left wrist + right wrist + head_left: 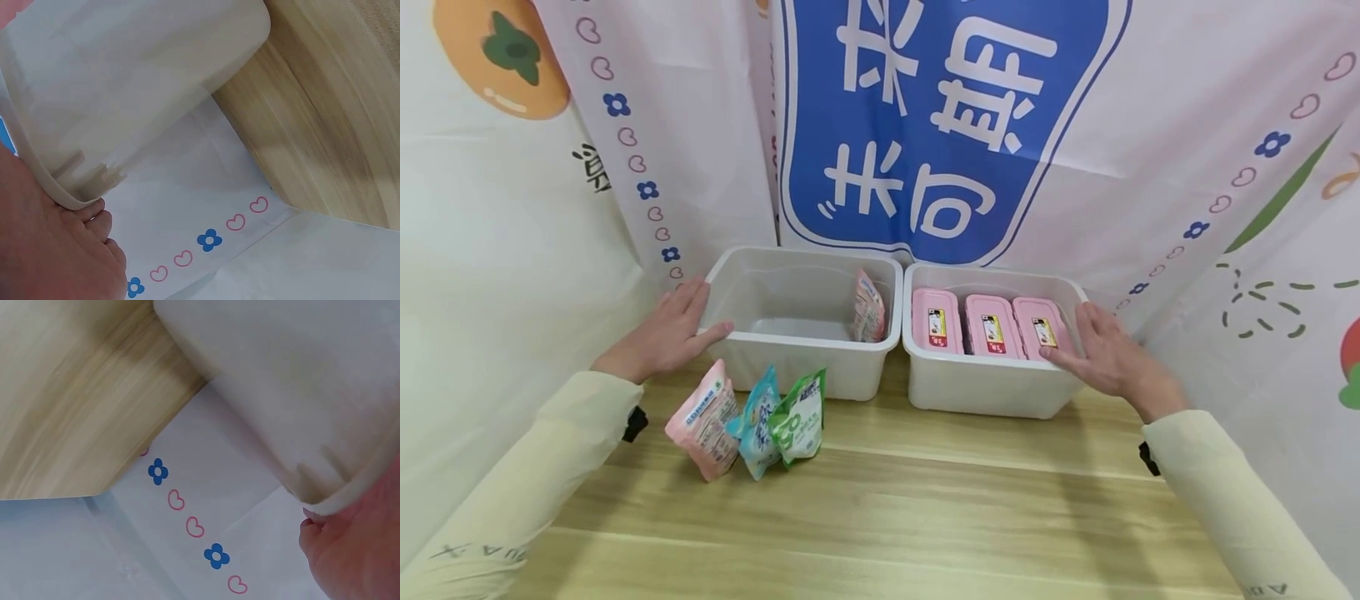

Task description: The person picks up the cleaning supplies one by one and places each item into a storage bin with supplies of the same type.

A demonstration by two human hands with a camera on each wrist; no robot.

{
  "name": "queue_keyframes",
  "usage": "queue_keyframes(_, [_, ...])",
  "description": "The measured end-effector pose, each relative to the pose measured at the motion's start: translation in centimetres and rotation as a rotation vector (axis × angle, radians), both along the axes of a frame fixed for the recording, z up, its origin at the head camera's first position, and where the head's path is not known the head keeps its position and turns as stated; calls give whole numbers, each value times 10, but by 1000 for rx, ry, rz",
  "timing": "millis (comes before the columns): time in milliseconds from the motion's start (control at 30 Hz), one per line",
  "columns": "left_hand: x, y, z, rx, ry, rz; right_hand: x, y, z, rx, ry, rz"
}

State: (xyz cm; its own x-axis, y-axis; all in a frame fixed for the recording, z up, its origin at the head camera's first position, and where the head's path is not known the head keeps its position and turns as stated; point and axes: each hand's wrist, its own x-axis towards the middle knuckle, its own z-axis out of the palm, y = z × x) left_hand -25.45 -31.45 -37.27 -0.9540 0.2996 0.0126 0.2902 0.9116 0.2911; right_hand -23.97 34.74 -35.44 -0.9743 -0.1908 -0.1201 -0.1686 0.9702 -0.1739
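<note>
- The left hand holds the left bin by its left end, thumb on the front rim.
- The right hand holds the right bin by its right end, thumb on the front rim too.
- Both bins sit just beside each other by the back edge of the worktop.
- One pink bag stands in the left bin, at its right end.
- Three pink boxes fill the right bin in a row.
- Another pink bag, a blue bag and a green bag stand close together before the left bin, toward the worktop's left edge.
</note>
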Motion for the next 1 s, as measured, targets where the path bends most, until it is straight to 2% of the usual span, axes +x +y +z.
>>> queue_keyframes(167, [5,-1,0,-16,7,-7,1,-3,-9,-3,-2,-8])
queue_keyframes(367, [4,1,8,-94,29,-11,-2,-2,-10,3,20,28])
queue_keyframes(500, [2,1,14,-137,6,-28,-1,0,-11,2,22,43])
queue_keyframes(667, [0,2,19,-128,-27,-41,3,1,-16,-14,24,51])
queue_keyframes(833, [1,3,30,-111,-10,-36,2,1,-17,-14,34,51])
queue_keyframes(1000, [4,7,49,-90,44,-66,-1,2,-14,-7,42,53])
